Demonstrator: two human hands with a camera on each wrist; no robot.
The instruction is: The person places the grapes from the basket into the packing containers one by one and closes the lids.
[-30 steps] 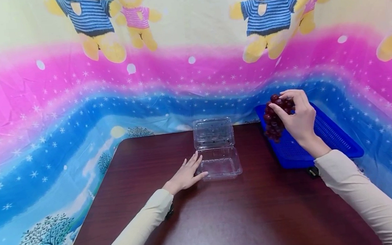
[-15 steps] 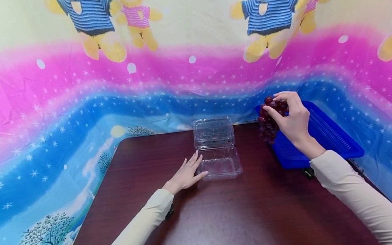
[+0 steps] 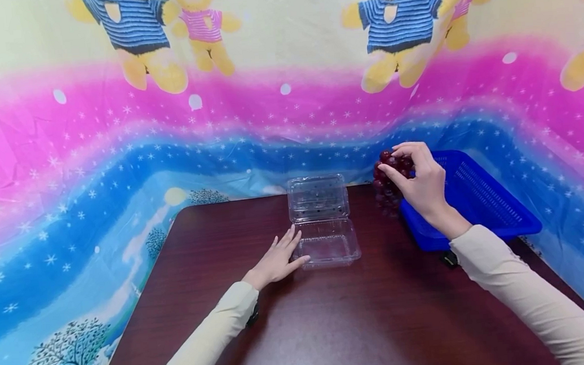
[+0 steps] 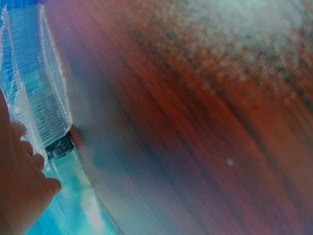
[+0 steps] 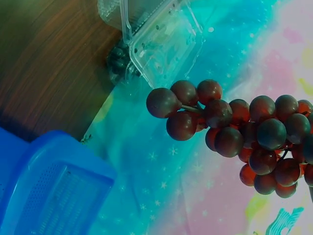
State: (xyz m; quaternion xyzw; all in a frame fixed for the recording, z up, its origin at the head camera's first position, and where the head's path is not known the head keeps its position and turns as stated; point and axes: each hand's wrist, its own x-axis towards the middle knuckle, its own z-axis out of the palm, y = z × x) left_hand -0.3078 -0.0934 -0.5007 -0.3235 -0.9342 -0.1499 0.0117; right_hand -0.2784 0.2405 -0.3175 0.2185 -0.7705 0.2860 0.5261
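My right hand [image 3: 421, 182] pinches a bunch of dark red grapes [image 3: 385, 190] near its top, and the bunch hangs above the table beside the basket's left edge. The right wrist view shows the grapes [image 5: 264, 129] close up. At mid-table stands a clear plastic clamshell box [image 3: 326, 242] with its lid [image 3: 317, 197] raised at the back; no contents show inside. My left hand [image 3: 275, 261] lies at the box's left side with fingers spread and straight, fingertips right at its rim. In the left wrist view, that hand [image 4: 22, 181] is partly cut off beside the box wall [image 4: 46, 93].
A blue perforated plastic basket [image 3: 486, 191] stands at the right of the dark wooden table [image 3: 362, 319]. Behind the table and at its sides hangs a printed cloth [image 3: 247, 123] with bears and snowflakes, close to the table's back edge.
My right hand has carried the grapes leftward and slightly down, from over the basket to beside its left edge. My left hand and the clamshell box have stayed in place.
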